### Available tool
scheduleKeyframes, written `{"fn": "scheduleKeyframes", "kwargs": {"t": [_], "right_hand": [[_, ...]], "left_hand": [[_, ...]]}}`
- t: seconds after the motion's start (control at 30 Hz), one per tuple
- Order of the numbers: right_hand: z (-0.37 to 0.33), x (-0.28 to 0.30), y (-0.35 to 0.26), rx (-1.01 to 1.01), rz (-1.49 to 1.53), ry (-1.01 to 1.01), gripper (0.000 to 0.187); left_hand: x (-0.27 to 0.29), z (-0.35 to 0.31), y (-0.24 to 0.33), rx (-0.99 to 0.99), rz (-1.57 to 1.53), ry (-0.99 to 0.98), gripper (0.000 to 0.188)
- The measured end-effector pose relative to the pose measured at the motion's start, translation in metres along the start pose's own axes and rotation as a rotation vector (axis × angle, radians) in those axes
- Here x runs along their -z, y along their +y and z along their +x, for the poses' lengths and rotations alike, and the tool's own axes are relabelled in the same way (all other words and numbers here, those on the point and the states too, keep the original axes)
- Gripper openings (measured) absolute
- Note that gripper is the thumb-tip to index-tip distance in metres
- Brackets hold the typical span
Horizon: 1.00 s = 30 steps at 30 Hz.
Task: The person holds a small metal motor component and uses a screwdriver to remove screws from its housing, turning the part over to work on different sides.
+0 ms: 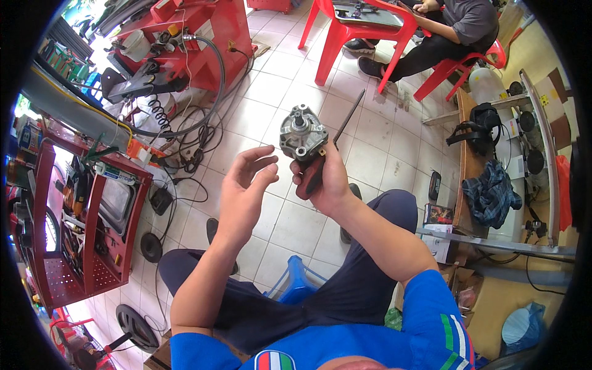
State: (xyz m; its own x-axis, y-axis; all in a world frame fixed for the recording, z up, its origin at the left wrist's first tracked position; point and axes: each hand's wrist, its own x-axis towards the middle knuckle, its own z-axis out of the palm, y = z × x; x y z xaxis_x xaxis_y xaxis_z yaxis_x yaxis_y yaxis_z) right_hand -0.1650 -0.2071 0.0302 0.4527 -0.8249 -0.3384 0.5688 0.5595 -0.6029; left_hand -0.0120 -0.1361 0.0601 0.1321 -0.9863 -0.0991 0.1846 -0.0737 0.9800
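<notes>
Here, right hand (330, 179) gripping grey metal housing (302, 135), perhaps a red-handled tool (310, 174), left hand (243, 191) open.

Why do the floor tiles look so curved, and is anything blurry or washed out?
Head view: the fisheye lens bends the tile floor lines toward the dark round rim; the metal part in the right hand is sharp; the left hand too; daylight washes out the far upper-left corner.

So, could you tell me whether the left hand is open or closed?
Open: the left hand shows spread, loosely curled fingers, gripping nothing, beside the grey metal housing.
</notes>
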Motion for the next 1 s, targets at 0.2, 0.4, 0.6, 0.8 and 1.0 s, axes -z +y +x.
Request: {"fn": "scheduleKeyframes", "kwargs": {"t": [0.2,0.4,0.6,0.8,1.0], "right_hand": [[0.0,0.002,0.002,-0.036,0.002,0.044,0.042],[-0.001,-0.001,0.002,-0.014,-0.016,0.046,0.044],[-0.002,-0.002,0.001,-0.04,-0.075,0.083,0.044],[-0.005,-0.004,0.004,-0.032,-0.16,0.121,0.044],[-0.009,-0.006,0.005,-0.043,-0.224,0.033,0.043]], "left_hand": [[-0.007,-0.002,0.005,0.016,-0.05,-0.037,0.053],[0.0,0.0,0.003,0.121,-0.127,-0.016,0.053],[-0.005,0.002,0.006,0.004,-0.126,0.062,0.056],[-0.01,0.002,0.007,-0.108,-0.036,0.047,0.076],[-0.01,0.006,0.0,-0.21,0.16,0.04,0.086]]}}
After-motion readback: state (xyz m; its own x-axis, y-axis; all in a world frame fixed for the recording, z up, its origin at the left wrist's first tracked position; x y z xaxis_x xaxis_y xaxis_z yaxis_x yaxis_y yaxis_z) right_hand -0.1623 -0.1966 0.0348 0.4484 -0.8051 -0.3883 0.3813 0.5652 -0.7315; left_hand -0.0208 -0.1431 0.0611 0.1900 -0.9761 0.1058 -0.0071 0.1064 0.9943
